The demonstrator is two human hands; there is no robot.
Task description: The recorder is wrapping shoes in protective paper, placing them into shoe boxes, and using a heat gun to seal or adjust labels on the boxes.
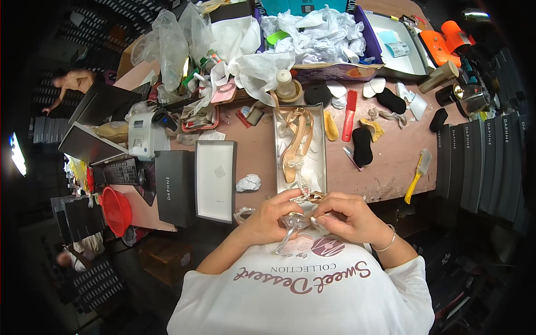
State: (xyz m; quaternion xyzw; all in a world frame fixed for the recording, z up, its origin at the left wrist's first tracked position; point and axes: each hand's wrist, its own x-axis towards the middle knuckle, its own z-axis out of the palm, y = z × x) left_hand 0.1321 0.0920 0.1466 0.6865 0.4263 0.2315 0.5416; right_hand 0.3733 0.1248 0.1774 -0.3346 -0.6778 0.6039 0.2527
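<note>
My left hand (277, 216) is closed around a high-heeled sandal with a clear heel (294, 224) and a sparkling strap, held close to my shirt. Against the sandal's side, my right hand (347, 215) pinches a small white wad (319, 224); whether it is cloth or paper I cannot tell. Just beyond my hands stands an open shoebox (319, 167), with a tan sandal (292, 146) lying on white paper inside. Left of my left hand, another clear, shiny piece (242, 215) sits at the table edge, its kind unclear.
A box lid (215, 181) and crumpled paper (248, 182) lie left. A red brush (349, 115), a black pad (363, 146) and a yellow-handled brush (417, 176) are right. Behind stands a paper-filled purple carton (335, 72). Dark shoeboxes (474, 167) line the right edge.
</note>
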